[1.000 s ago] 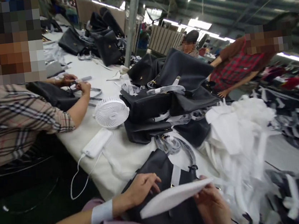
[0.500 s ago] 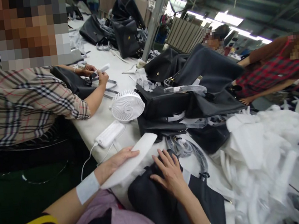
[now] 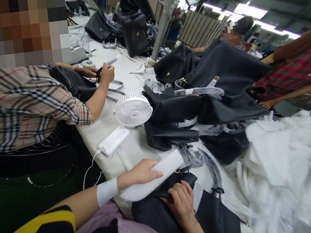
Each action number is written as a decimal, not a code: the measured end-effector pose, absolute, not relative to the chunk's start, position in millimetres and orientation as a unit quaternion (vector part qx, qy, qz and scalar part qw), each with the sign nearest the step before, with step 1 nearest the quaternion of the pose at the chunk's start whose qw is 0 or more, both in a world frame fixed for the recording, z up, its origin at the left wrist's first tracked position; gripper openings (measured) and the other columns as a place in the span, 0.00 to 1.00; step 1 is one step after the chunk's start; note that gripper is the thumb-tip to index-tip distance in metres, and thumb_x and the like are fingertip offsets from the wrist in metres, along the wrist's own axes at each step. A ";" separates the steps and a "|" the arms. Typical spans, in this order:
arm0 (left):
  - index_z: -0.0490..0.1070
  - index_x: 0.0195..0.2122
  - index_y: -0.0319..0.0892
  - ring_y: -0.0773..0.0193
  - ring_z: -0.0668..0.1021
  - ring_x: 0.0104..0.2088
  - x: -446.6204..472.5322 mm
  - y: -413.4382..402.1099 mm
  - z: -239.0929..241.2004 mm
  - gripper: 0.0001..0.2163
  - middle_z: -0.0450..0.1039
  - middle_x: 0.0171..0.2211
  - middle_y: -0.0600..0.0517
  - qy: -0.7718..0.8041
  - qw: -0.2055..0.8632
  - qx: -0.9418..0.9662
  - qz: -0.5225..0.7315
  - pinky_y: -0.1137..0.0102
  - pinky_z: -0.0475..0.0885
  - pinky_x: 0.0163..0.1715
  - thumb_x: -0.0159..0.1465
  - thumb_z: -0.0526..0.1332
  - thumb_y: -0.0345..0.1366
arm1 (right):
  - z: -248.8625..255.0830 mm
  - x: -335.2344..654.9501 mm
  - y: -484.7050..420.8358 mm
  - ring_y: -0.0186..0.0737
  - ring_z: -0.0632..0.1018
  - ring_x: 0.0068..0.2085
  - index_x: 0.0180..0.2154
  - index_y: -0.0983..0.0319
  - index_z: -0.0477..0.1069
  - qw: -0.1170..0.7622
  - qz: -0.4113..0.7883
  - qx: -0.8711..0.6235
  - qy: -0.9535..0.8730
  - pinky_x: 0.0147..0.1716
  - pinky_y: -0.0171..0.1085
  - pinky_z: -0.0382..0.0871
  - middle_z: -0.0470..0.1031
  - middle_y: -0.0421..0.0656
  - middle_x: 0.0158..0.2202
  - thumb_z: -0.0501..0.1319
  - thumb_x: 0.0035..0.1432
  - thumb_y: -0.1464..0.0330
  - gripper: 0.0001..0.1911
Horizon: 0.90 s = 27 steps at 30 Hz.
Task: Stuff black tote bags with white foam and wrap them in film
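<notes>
In my left hand [image 3: 141, 171] is a white foam sheet [image 3: 169, 165], long and bent along its length, gripped between thumb and fingers. It sits above the top edge of a black handbag [image 3: 217, 214] that lies in front of me. My right hand [image 3: 181, 203] has its fingers curled over the bag's opening edge, the thumb tucked at the rim. A plastic-wrapped handle [image 3: 214, 175] loops out beside the bag onto the table. What lies inside the bag is hidden.
A white fan [image 3: 134, 111] and a white power bank [image 3: 114, 140] with a cable stand on the table [image 3: 109, 166]. More black bags [image 3: 175, 105] are piled ahead. White foam pieces [image 3: 278, 155] heap at right. A co-worker in a plaid shirt [image 3: 30, 104] handles a bag at left.
My left hand has moved right with the foam sheet, bringing it over the bag's opening. My right hand went from spread flat on the bag to curled on its edge.
</notes>
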<state>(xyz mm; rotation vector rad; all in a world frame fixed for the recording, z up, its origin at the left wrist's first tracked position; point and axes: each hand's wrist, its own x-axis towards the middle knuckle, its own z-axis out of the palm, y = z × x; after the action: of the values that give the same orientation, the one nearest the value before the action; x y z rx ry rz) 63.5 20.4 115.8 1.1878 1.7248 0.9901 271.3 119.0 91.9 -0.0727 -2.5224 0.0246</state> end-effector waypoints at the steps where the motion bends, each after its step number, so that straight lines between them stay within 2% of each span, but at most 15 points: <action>1: 0.75 0.38 0.37 0.56 0.78 0.34 67.4 23.8 113.5 0.16 0.79 0.35 0.48 0.689 0.398 0.480 0.371 0.70 0.68 0.33 0.60 0.58 0.45 | 91.9 271.1 119.1 0.40 0.75 0.37 0.33 0.61 0.66 0.302 0.013 -0.027 -0.953 0.50 0.47 0.64 0.71 0.41 0.28 0.58 0.65 0.61 0.12; 5: 0.75 0.35 0.37 0.54 0.78 0.35 72.6 32.0 110.1 0.15 0.79 0.35 0.45 0.702 0.371 0.520 0.315 0.69 0.66 0.32 0.61 0.57 0.44 | 91.7 270.8 120.8 0.40 0.75 0.37 0.34 0.61 0.66 0.308 0.023 -0.028 -0.951 0.50 0.48 0.64 0.71 0.41 0.28 0.58 0.65 0.64 0.09; 10: 0.76 0.39 0.40 0.55 0.78 0.36 66.4 42.2 127.4 0.16 0.78 0.35 0.47 0.645 0.343 0.653 0.201 0.70 0.67 0.32 0.62 0.57 0.46 | 92.6 268.9 120.9 0.39 0.75 0.36 0.33 0.61 0.66 0.327 0.022 -0.022 -0.944 0.51 0.48 0.64 0.71 0.41 0.28 0.57 0.66 0.62 0.10; 15: 0.76 0.35 0.40 0.58 0.78 0.32 71.8 60.0 132.8 0.12 0.78 0.32 0.48 0.599 0.377 0.700 0.095 0.71 0.66 0.27 0.59 0.61 0.43 | 92.3 267.8 119.4 0.39 0.76 0.36 0.34 0.61 0.67 0.341 0.033 -0.024 -0.939 0.51 0.47 0.64 0.72 0.40 0.28 0.58 0.65 0.62 0.10; 18: 0.76 0.32 0.40 0.60 0.77 0.30 80.1 65.3 123.9 0.09 0.78 0.31 0.49 0.589 0.396 0.699 0.088 0.72 0.67 0.27 0.59 0.61 0.40 | 92.4 266.6 119.6 0.41 0.76 0.37 0.35 0.60 0.69 0.341 0.028 -0.036 -0.939 0.51 0.47 0.64 0.74 0.42 0.30 0.59 0.64 0.61 0.10; 20: 0.76 0.33 0.41 0.59 0.77 0.31 85.0 64.5 118.2 0.06 0.78 0.31 0.49 0.592 0.399 0.694 0.093 0.71 0.68 0.28 0.57 0.62 0.35 | 93.4 263.5 120.7 0.43 0.76 0.41 0.40 0.61 0.70 0.336 0.027 -0.030 -0.941 0.52 0.47 0.64 0.76 0.47 0.35 0.60 0.63 0.60 0.11; 23: 0.76 0.34 0.42 0.60 0.77 0.31 86.1 56.6 115.8 0.07 0.78 0.32 0.50 0.593 0.408 0.685 0.114 0.71 0.70 0.30 0.55 0.61 0.29 | 94.8 255.9 124.7 0.49 0.74 0.51 0.47 0.62 0.69 0.313 0.043 -0.006 -0.949 0.57 0.51 0.58 0.76 0.52 0.46 0.58 0.63 0.55 0.19; 25: 0.74 0.38 0.43 0.62 0.77 0.34 82.8 44.2 118.6 0.09 0.77 0.36 0.51 0.595 0.412 0.676 0.138 0.71 0.71 0.35 0.59 0.58 0.29 | 94.2 251.1 128.4 0.50 0.73 0.53 0.48 0.62 0.69 0.288 0.065 0.002 -0.956 0.59 0.54 0.52 0.76 0.51 0.45 0.54 0.64 0.51 0.23; 27: 0.70 0.46 0.43 0.62 0.75 0.43 80.0 23.9 123.6 0.11 0.74 0.45 0.50 0.629 0.380 0.649 0.198 0.70 0.70 0.44 0.64 0.55 0.32 | 92.1 248.2 132.3 0.49 0.74 0.50 0.46 0.62 0.70 0.272 0.077 0.002 -0.959 0.60 0.54 0.51 0.77 0.49 0.41 0.52 0.64 0.49 0.25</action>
<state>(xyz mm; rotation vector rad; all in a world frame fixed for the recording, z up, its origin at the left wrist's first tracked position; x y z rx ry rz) 80.0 23.9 123.6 1.6561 1.6061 0.5053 248.2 132.3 92.1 0.0067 -2.5831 0.2072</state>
